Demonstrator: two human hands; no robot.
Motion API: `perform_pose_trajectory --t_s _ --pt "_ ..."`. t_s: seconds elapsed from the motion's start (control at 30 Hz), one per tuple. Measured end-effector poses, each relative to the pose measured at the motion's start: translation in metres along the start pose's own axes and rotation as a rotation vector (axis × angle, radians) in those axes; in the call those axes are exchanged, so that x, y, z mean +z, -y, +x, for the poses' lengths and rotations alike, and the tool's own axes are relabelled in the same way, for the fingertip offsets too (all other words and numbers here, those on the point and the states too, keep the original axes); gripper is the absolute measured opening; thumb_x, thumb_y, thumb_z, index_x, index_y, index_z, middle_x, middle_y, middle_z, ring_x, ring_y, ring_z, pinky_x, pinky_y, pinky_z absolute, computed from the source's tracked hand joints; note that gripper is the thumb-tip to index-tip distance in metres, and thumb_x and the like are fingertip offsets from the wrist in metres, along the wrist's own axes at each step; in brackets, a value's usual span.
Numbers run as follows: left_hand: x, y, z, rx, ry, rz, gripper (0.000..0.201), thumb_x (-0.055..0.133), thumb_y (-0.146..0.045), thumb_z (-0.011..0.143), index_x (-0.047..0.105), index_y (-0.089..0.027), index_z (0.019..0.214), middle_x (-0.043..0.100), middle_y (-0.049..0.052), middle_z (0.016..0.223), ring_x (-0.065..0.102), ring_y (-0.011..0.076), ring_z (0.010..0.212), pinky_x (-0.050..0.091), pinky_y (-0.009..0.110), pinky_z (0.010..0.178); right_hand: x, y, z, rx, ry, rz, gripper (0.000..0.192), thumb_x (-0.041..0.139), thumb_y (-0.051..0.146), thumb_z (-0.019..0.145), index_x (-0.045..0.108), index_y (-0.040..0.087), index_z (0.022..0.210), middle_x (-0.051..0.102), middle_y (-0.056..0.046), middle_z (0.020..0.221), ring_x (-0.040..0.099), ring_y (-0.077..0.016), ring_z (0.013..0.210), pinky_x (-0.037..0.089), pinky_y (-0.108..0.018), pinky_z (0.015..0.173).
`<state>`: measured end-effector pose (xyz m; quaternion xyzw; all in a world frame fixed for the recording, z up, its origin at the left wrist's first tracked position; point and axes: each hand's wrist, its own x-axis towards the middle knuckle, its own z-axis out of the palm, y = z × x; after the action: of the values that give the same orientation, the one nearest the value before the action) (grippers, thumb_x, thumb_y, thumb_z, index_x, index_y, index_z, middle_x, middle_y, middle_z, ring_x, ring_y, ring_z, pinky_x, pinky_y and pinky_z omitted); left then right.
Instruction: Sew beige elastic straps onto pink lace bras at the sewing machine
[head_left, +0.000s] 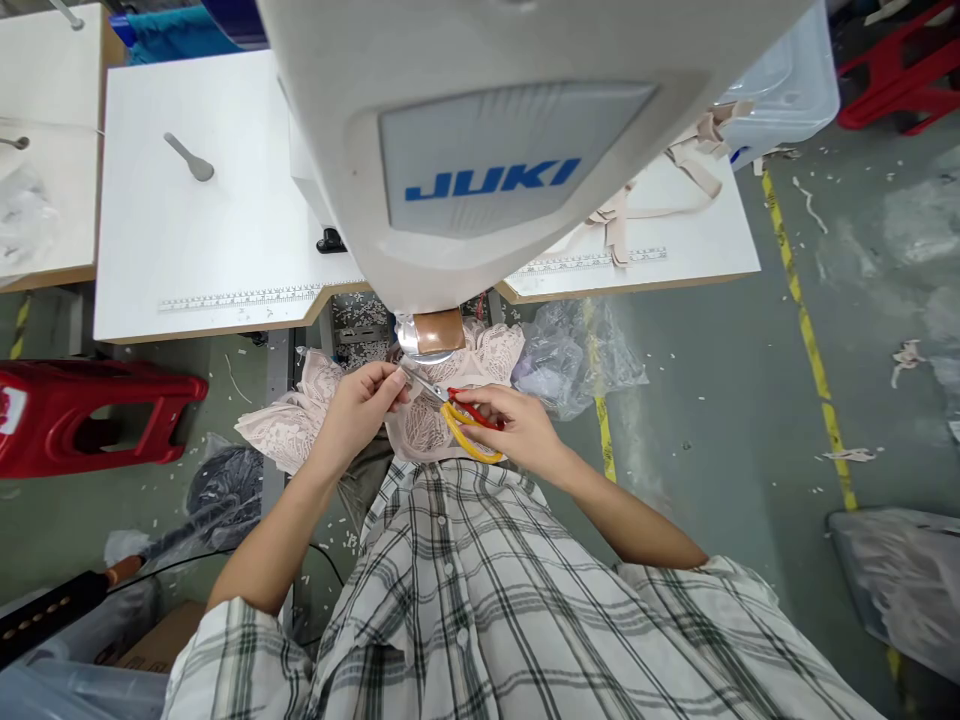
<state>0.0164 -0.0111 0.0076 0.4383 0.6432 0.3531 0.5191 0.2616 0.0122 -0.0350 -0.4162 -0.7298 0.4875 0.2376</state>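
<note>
My right hand [517, 425] grips a pair of scissors [474, 432] with red and yellow handles, the blades pointing up and left. My left hand [371, 400] is closed in a pinch right at the blade tips; what its fingers hold is too small to make out. Beneath both hands hangs a pale pink lace bra [424, 425], draped below the sewing head of a white JUKI machine [487, 180]. More pale pink lace [289, 420] spreads to the left, partly behind my left forearm.
A white tabletop [202, 220] with printed rulers surrounds the machine. Beige fabric strips [619, 225] lie on its right part, near a clear plastic bin [787, 90]. Red stools [97, 415] stand at left and far right. Clear plastic bags [577, 355] hang or lie right of the bra.
</note>
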Motion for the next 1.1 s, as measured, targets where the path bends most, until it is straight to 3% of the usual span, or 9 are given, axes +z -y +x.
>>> perform_pose_trajectory --t_s 0.17,0.33,0.57,0.67,0.73,0.83,0.9,1.0,1.1 --pt "-0.005 0.003 0.001 0.059 -0.069 0.01 0.028 0.058 -0.043 0.094 0.071 -0.019 0.092 0.074 0.005 0.086 0.067 0.0164 0.079 0.051 0.025 0.07 -0.021 -0.013 -0.016 0.077 -0.046 -0.026 0.031 0.071 0.034 0.084 0.073 0.03 0.114 0.073 -0.003 0.095 0.059 -0.0146 0.065 0.052 -0.03 0.059" --pt "-0.011 0.003 0.003 0.274 -0.228 0.539 0.028 0.053 -0.031 0.094 0.068 -0.017 0.112 0.072 0.003 0.078 0.062 0.0148 0.066 0.044 0.024 0.059 -0.082 -0.021 0.024 0.168 -0.078 -0.348 0.038 0.068 0.045 0.085 0.073 0.023 0.116 0.073 -0.006 0.088 0.062 -0.0182 0.066 0.051 -0.033 0.061" --pt "-0.031 -0.022 0.011 0.201 0.173 0.668 0.032 0.04 -0.029 0.101 0.062 -0.021 0.122 0.076 0.004 0.099 0.071 0.0179 0.088 0.051 0.025 0.073 -0.15 -0.039 0.144 -0.088 -0.456 -0.723 0.035 0.063 0.034 0.09 0.069 0.015 0.119 0.069 -0.015 0.12 0.062 -0.0289 0.113 0.046 -0.046 0.101" --pt "-0.042 -0.014 0.014 0.204 0.116 0.885 0.031 0.041 -0.028 0.101 0.061 -0.018 0.123 0.076 0.008 0.1 0.071 0.0235 0.091 0.051 0.031 0.075 -0.131 -0.024 0.126 -0.164 -0.586 -0.59 0.03 0.06 0.033 0.093 0.068 0.018 0.118 0.067 -0.013 0.123 0.059 -0.0274 0.119 0.046 -0.047 0.103" --pt "-0.039 -0.006 0.014 0.299 -0.007 1.067 0.028 0.043 -0.029 0.101 0.066 -0.016 0.108 0.074 0.012 0.096 0.069 0.0274 0.091 0.05 0.036 0.077 -0.101 -0.008 0.093 -0.188 -0.501 -0.323 0.023 0.058 0.037 0.095 0.07 0.021 0.106 0.071 -0.009 0.105 0.066 -0.0222 0.098 0.054 -0.041 0.089" --pt "-0.015 0.0 0.008 0.535 -0.057 1.142 0.031 0.042 -0.029 0.103 0.064 -0.016 0.085 0.07 0.012 0.089 0.066 0.0247 0.085 0.048 0.035 0.074 -0.05 0.009 0.044 -0.236 0.126 -0.066 0.032 0.064 0.05 0.091 0.073 0.023 0.104 0.072 -0.008 0.105 0.068 -0.0213 0.098 0.056 -0.039 0.089" --pt "0.008 -0.005 0.0 0.655 -0.004 1.076 0.036 0.038 -0.031 0.104 0.059 -0.017 0.079 0.066 0.007 0.074 0.061 0.019 0.067 0.043 0.03 0.063 -0.022 0.014 0.026 -0.195 0.287 0.006 0.058 0.068 0.067 0.08 0.07 0.021 0.116 0.07 -0.012 0.118 0.065 -0.0277 0.114 0.052 -0.045 0.1" --pt "0.038 -0.021 -0.009 0.752 -0.01 0.936 0.04 0.035 -0.038 0.105 0.052 -0.02 0.075 0.058 0.001 0.061 0.052 0.0146 0.053 0.033 0.027 0.053 -0.002 0.018 0.02 -0.082 0.133 0.271 0.078 0.05 0.083 0.08 0.066 0.019 0.122 0.069 -0.014 0.118 0.065 -0.029 0.112 0.052 -0.047 0.099" --pt "0.056 -0.037 -0.011 0.63 -0.083 0.69 0.04 0.034 -0.04 0.105 0.044 -0.021 0.071 0.05 -0.003 0.057 0.045 0.0113 0.049 0.03 0.025 0.05 -0.003 0.028 0.029 0.088 -0.089 0.533 0.058 0.041 0.07 0.095 0.068 0.02 0.108 0.07 -0.006 0.09 0.066 -0.0181 0.08 0.055 -0.033 0.073"
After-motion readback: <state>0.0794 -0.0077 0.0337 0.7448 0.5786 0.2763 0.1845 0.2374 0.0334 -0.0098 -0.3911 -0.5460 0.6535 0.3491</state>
